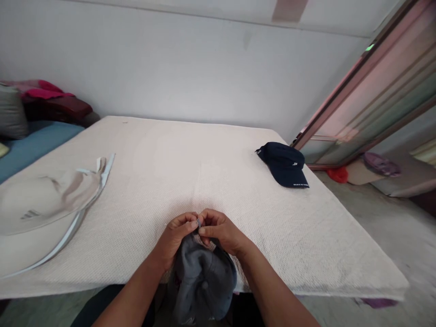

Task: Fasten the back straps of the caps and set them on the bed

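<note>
Head view, working entry: I am following two bare hands that are handling one gray cap (204,281) at the near edge of the cloth-covered desk (160,154). Left hand (177,232): thumb and fingers are pinching a small gray strap (199,222) at the cap's far end. Right hand (220,228): fingers are likewise pinching the strap, just beside the left fingertips. Fastener: fingers are hiding it, so I cannot tell whether it is joined or loose. Navy cap (282,163): lying at right on the desk, well apart, untouched. Cream hat (23,218): lying at left on the desk, untouched. Step in hand, as I am judging it: adjusting or fastening the strap. Next move, by my reckoning: calling for both pinches to be holding firm while one thumb is easing the strap along, the cap's weight not tugging it loose.
</note>
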A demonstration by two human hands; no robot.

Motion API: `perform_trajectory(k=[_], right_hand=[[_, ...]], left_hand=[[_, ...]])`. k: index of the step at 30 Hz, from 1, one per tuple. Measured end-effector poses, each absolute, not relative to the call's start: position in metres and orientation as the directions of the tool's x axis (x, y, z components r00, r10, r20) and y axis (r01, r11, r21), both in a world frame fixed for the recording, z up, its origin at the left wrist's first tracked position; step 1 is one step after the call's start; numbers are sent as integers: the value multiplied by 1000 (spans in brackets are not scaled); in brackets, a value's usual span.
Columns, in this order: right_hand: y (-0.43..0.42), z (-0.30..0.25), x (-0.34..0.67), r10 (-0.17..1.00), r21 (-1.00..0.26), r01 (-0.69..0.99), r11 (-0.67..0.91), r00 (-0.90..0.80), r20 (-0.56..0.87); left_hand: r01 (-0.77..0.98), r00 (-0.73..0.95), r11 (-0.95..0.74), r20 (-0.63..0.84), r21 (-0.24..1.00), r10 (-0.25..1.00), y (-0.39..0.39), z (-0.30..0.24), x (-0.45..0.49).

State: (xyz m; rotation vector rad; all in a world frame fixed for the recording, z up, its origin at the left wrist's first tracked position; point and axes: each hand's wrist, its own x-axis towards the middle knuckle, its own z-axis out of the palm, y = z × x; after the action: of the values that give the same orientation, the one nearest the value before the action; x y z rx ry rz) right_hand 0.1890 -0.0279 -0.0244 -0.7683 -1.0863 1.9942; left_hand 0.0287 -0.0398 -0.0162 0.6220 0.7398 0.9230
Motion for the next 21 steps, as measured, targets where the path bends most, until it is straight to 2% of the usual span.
perform_trajectory(k=[3, 8, 14, 17, 21], right_hand=[[-28, -27, 188, 842, -837, -390, -383, -521, -143], [-26, -27, 189, 850, -821, -406, -402, -498, -170], [-27, -22, 188, 880, -808, -443, -388, -439, -182], [-27, -22, 188, 889, -782, -502, -369, -435, -141], [-28, -24, 190, 870, -752, -525, -399, -476, -130]], left_hand=[[-449, 467, 505, -288, 737, 836, -41, -13, 29], [-402, 473, 497, -290, 769, 832, -41, -11, 25], [-331, 380, 505, -377, 797, 845, -38, -15, 19], [-304, 408, 573, -439, 761, 800, -38, -18, 17], [-283, 426, 586, -448, 760, 786, -39, -18, 17]])
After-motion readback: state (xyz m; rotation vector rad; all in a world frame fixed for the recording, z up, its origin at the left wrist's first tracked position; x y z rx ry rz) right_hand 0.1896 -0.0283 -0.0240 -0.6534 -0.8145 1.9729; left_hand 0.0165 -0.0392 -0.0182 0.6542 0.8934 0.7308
